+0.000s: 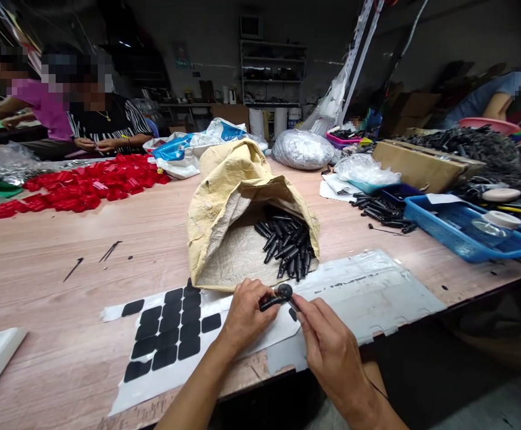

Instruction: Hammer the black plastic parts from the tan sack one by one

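Note:
My left hand (245, 315) is closed around a small black plastic part (277, 297) with a round head. My right hand (327, 341) pinches something at that head, its fingertips pressed together; what sits between them is too small to name. Both hands hover over a white backing sheet (171, 364) that carries several black square pads (171, 325). Just beyond the hands lies an open tan sack (236, 197) on its side, with several black parts (287, 242) of the same kind spilling inside its mouth.
A blue tray (460, 236) stands at the right, with loose black parts (379, 209) and a cardboard box (422, 164) beside it. Red pieces (85, 185) are heaped at the far left, where two other people sit. Plastic bags (303, 149) lie at the back. The table edge runs just under my wrists.

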{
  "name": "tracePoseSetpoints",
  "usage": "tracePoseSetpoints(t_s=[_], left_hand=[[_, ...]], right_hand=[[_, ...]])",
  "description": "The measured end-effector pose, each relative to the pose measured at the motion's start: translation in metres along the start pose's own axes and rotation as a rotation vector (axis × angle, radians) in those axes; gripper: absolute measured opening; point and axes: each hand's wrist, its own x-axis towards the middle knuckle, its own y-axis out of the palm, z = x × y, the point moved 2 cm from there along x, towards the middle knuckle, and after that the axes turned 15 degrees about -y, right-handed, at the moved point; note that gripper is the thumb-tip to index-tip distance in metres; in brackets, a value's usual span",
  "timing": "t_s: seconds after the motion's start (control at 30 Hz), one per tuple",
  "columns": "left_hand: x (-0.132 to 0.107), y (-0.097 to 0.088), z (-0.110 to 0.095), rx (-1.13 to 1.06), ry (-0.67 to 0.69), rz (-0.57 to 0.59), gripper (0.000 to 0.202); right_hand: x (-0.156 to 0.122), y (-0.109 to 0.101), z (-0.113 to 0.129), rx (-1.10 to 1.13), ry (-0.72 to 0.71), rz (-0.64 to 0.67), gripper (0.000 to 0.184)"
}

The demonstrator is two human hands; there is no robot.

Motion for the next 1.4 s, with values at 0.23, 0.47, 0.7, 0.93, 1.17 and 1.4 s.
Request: tracePoseSetpoints(t_s=[0.23, 0.47, 0.7, 0.93, 1.17, 1.4], left_hand=[[0.0, -0.002, 0.0, -0.009, -0.023, 0.018, 0.008], [0.0, -0.008, 0.0, -0.047, -0.034, 0.066, 0.042], [0.0, -0.007, -0.001, -0.013, -0.052, 0.093, 0.046], [-0.003, -0.014, -0.011, 0.018, 0.0, 0.141, 0.034], [-0.081, -0.001, -0.026, 0.146, 0.239, 0.235, 0.014], [-0.102, 0.014, -0.024, 0.194, 0.297, 0.015, 0.031]], right_hand=[[0.009, -0.021, -0.032, -0.011, 0.077, -0.082, 0.035], [0.023, -0.056, -0.156, -0.517, 0.437, -0.022, 0.032], [0.02, -0.04, -0.182, -0.715, 0.448, 0.108, 0.031], [0.024, -0.041, -0.176, -0.719, 0.477, 0.124, 0.031], [0.023, -0.041, -0.173, -0.746, 0.465, 0.111, 0.031], [0.022, -0.038, -0.175, -0.764, 0.456, 0.118, 0.031]])
